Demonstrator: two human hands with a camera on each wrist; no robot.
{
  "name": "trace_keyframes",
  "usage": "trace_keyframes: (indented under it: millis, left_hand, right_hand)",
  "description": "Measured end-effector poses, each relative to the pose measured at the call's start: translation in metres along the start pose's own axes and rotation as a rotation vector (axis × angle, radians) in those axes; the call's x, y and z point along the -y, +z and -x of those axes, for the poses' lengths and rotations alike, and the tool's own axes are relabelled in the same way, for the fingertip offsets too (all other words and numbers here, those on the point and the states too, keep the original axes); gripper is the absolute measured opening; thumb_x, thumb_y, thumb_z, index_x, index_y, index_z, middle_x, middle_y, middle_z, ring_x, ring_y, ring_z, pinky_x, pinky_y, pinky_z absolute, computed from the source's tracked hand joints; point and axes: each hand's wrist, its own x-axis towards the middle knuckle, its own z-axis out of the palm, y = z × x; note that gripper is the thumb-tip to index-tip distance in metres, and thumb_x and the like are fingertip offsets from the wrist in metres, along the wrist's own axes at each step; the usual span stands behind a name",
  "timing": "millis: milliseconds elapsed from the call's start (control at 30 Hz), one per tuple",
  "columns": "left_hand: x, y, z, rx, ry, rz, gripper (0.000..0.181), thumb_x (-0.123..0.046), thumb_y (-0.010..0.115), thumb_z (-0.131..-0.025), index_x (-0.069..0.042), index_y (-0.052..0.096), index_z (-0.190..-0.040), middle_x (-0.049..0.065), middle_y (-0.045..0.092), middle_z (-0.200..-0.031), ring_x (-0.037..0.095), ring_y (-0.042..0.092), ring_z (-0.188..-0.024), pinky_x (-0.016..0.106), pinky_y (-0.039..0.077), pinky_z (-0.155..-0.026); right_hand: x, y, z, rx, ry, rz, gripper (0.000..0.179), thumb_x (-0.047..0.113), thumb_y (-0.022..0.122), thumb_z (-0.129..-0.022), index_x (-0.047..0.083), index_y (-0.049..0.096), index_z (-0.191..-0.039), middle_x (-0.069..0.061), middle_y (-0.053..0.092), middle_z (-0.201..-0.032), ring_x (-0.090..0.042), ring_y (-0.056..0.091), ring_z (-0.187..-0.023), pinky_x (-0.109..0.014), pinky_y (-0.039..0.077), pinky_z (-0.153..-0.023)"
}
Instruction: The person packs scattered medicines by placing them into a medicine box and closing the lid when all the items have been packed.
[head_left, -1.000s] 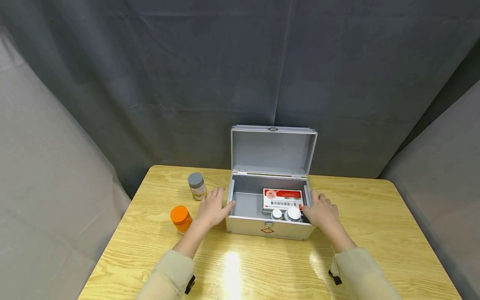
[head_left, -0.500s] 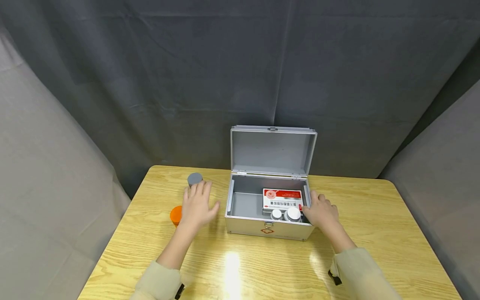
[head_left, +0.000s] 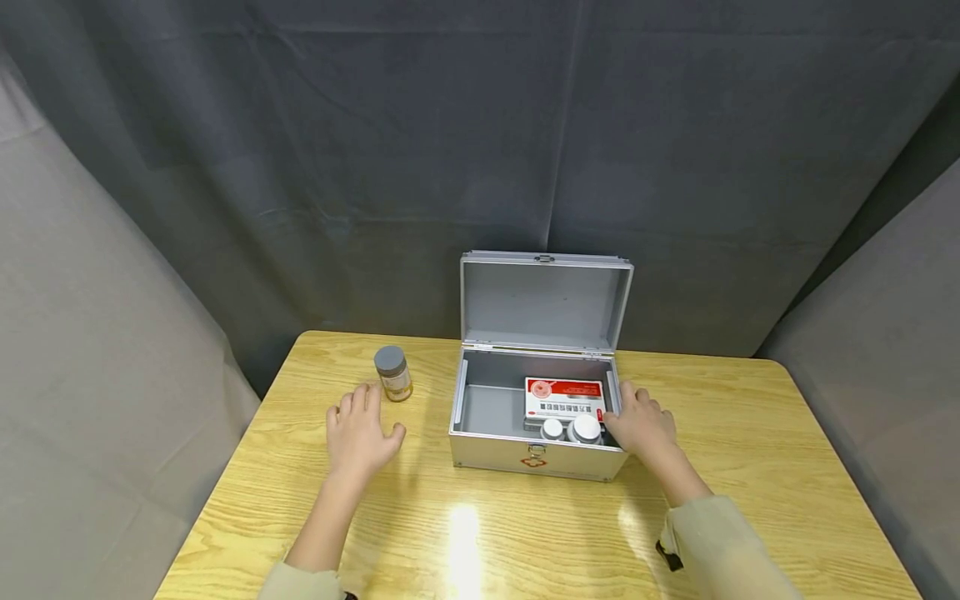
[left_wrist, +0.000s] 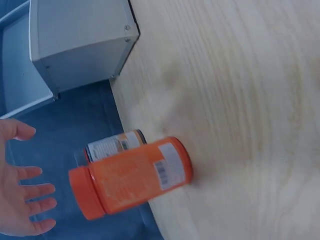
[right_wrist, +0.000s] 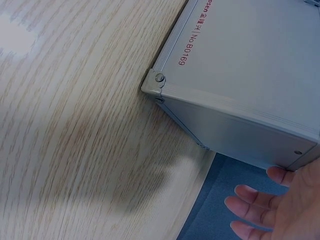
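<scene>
My left hand (head_left: 360, 433) hangs over the table with its fingers spread and nothing in them. In the left wrist view its fingertips are near the orange cap of an upright orange bottle (left_wrist: 135, 177), which the hand hides in the head view. Just beyond it stands a clear pill bottle with a grey cap (head_left: 393, 373). With my right hand (head_left: 641, 421) I hold the right wall of an open silver first-aid box (head_left: 487, 450), thumb over the rim and fingers outside. Inside the box lie a red-and-white medicine carton (head_left: 564, 400) and two white-capped bottles (head_left: 585, 429).
The lid (head_left: 546, 304) of the box stands raised at the back, close to the dark grey curtain (head_left: 420, 167). The wooden table (head_left: 750, 467) ends just behind the box, and pale cloth walls (head_left: 97, 375) flank it.
My left hand has left the box's left rim and moved left, past the grey-capped bottle, to over the orange bottle. My right hand has stayed at the box's right wall.
</scene>
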Motion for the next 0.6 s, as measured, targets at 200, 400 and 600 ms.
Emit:
trace_keyframes:
  millis: [200,400,600]
  left_hand:
    - [0.015,0.004,0.005,0.058,-0.067,0.013,0.069,-0.036,0.061,-0.074,-0.005,0.04,-0.133,0.017,0.042,-0.13,0.036,0.035,-0.118,0.055,0.024,-0.095]
    - [0.025,0.009,0.009,0.08,-0.107,0.029,0.068,-0.034,0.06,-0.072,-0.004,0.041,-0.13,0.017,0.044,-0.125,0.037,0.038,-0.112,0.055,0.028,-0.089]
    - [0.031,0.014,0.011,0.095,-0.129,0.036,0.067,-0.032,0.058,-0.071,-0.004,0.042,-0.129,0.018,0.047,-0.119,0.034,0.041,-0.101,0.051,0.031,-0.081]
  right_hand:
    - [-0.001,0.001,-0.001,0.0,0.003,-0.005,0.063,0.034,0.049,-0.085,-0.002,0.027,-0.133,-0.033,0.041,-0.121,-0.046,0.046,-0.103,-0.06,0.036,-0.08]
    - [-0.001,0.002,-0.002,0.004,0.006,-0.011,0.063,0.033,0.048,-0.086,-0.002,0.027,-0.134,-0.033,0.04,-0.122,-0.046,0.045,-0.104,-0.06,0.036,-0.081]
    - [0.0,0.0,0.0,0.002,0.004,-0.003,0.064,0.033,0.048,-0.086,-0.002,0.027,-0.134,-0.032,0.04,-0.121,-0.046,0.046,-0.103,-0.059,0.036,-0.08]
